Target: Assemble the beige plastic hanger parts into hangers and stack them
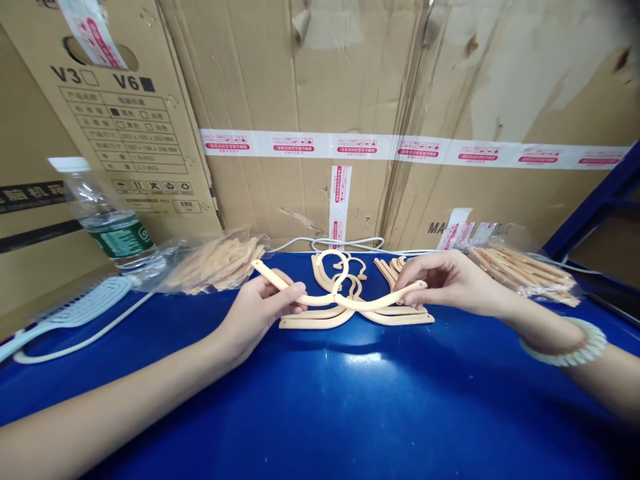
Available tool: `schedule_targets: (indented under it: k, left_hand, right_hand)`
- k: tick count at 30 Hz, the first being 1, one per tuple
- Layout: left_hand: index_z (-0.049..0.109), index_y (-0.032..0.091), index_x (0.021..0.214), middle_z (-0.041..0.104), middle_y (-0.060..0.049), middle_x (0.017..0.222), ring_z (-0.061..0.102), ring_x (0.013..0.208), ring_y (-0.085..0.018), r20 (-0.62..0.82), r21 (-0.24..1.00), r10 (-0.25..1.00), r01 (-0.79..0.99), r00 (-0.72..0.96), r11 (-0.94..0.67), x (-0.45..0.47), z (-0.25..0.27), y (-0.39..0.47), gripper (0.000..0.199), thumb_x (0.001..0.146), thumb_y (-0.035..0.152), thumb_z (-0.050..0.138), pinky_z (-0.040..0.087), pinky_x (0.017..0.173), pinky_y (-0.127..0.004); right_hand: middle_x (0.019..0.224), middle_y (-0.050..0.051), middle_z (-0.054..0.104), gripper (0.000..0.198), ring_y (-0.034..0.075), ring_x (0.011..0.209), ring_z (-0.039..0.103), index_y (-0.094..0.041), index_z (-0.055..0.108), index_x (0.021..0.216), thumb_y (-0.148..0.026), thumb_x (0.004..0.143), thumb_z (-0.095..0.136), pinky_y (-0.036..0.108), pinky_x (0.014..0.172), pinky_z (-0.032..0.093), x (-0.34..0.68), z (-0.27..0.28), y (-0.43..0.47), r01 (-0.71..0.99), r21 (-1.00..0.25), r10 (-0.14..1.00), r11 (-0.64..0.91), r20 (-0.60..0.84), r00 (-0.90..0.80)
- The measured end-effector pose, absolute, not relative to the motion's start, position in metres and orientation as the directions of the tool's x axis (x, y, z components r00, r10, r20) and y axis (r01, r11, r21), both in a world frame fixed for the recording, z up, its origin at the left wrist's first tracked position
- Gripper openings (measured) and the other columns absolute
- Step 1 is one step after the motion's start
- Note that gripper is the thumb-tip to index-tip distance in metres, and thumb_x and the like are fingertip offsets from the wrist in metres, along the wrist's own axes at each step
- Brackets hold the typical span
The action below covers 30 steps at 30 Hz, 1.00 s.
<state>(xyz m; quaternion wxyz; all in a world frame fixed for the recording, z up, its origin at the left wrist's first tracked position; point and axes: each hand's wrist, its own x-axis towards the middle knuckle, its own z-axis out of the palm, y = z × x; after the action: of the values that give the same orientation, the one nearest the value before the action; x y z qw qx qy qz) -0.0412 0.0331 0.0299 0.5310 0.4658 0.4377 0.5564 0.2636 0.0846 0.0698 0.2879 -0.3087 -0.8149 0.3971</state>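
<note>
Between my two hands a cream-coloured clothes hanger point(357, 305) is held up above the blue table, its round hook upward. My left hand point(263, 303) pinches the left arm of the hanger between thumb and fingers. The right arm is gripped near its end by my right hand point(440, 283). Just behind and below, more hangers of the same kind point(320, 323) lie on the table, partly hidden by the held one. Several loose curved hanger pieces point(385, 270) lie farther back, some covered by my right hand.
Clear bags of hanger pieces lie at left point(215, 263) and right point(525, 270). A water bottle point(117, 227) and a light blue hairbrush point(95, 300) are at the left. A white cable point(90, 340) runs along the table point(350, 413). Cardboard boxes point(300, 87) stand behind.
</note>
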Motion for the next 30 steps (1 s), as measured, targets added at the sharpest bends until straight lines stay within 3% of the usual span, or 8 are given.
schedule_targets:
  k: [4,7,9,12,15,18,25,30]
  left_hand:
    - [0.062,0.015,0.077,0.068,0.001,0.068,0.065,0.063,-0.011,0.194,0.977,0.981,-0.08,-0.024,-0.195,-0.054,0.03,0.044,0.026,0.07,0.029,0.082,0.054,0.063,-0.021]
    - [0.061,0.016,0.075,0.067,0.001,0.064,0.064,0.06,-0.013,0.323,0.937,0.946,0.127,0.029,-0.324,-0.062,0.028,0.05,0.023,0.073,0.03,0.079,0.052,0.059,-0.023]
    - [0.061,0.017,0.073,0.066,0.0,0.065,0.062,0.057,-0.013,0.419,0.84,0.896,0.312,0.146,-0.443,-0.066,0.026,0.052,0.021,0.075,0.03,0.076,0.049,0.055,-0.023]
    - [0.061,0.017,0.071,0.064,-0.001,0.068,0.058,0.058,-0.013,0.528,0.548,0.751,0.516,0.398,-0.658,-0.07,0.022,0.052,0.017,0.081,0.027,0.07,0.044,0.055,-0.023]
    - [0.057,0.018,0.071,0.059,0.0,0.066,0.052,0.058,-0.012,0.558,0.304,0.6,0.531,0.573,-0.791,-0.07,0.019,0.05,0.018,0.084,0.025,0.065,0.04,0.056,-0.024]
    - [0.054,0.019,0.071,0.057,-0.001,0.065,0.05,0.061,-0.014,0.539,0.166,0.498,0.494,0.679,-0.854,-0.067,0.018,0.047,0.017,0.085,0.023,0.063,0.039,0.057,-0.026]
    - [0.056,0.02,0.075,0.061,-0.005,0.075,0.054,0.071,-0.018,0.521,0.158,0.481,0.474,0.705,-0.866,-0.065,0.019,0.045,0.009,0.083,0.018,0.059,0.044,0.065,-0.029]
    - [0.056,0.019,0.077,0.062,-0.006,0.079,0.054,0.073,-0.018,0.49,0.098,0.446,0.461,0.749,-0.882,-0.065,0.019,0.043,0.006,0.083,0.017,0.056,0.044,0.064,-0.029]
  right_hand:
    - [0.085,0.008,0.075,0.023,0.018,0.075,0.069,-0.016,0.074,0.087,-0.037,0.078,0.075,0.027,0.064,0.054,0.276,0.077,0.09,0.474,-0.541,0.667,0.695,0.24,-0.705]
    - [0.084,0.006,0.074,0.018,0.017,0.073,0.067,-0.017,0.074,0.088,-0.034,0.083,0.069,0.027,0.065,0.053,0.278,0.078,0.09,0.496,-0.446,0.618,0.745,0.182,-0.765]
    - [0.081,0.005,0.073,0.014,0.016,0.071,0.066,-0.017,0.074,0.085,-0.029,0.081,0.068,0.027,0.065,0.051,0.277,0.077,0.089,0.495,-0.416,0.591,0.763,0.137,-0.795]
    - [0.078,0.003,0.072,0.007,0.014,0.069,0.064,-0.018,0.073,0.079,-0.021,0.077,0.068,0.025,0.063,0.049,0.276,0.075,0.089,0.49,-0.373,0.556,0.787,0.086,-0.827]
    - [0.073,0.001,0.071,0.008,0.013,0.064,0.063,-0.018,0.072,0.078,-0.015,0.076,0.065,0.024,0.06,0.047,0.276,0.072,0.089,0.503,-0.353,0.544,0.789,0.021,-0.839]
    - [0.071,0.0,0.07,0.008,0.012,0.062,0.063,-0.018,0.071,0.077,-0.013,0.075,0.064,0.023,0.058,0.046,0.275,0.07,0.088,0.534,-0.352,0.562,0.769,-0.028,-0.827]
    - [0.072,0.0,0.066,0.005,0.012,0.062,0.059,-0.018,0.067,0.073,-0.013,0.072,0.066,0.023,0.058,0.044,0.275,0.071,0.087,0.548,-0.29,0.561,0.785,-0.043,-0.827]
    - [0.069,-0.001,0.064,0.008,0.012,0.061,0.057,-0.018,0.065,0.071,-0.023,0.074,0.071,0.024,0.057,0.041,0.278,0.068,0.091,0.596,-0.235,0.597,0.768,-0.077,-0.799]
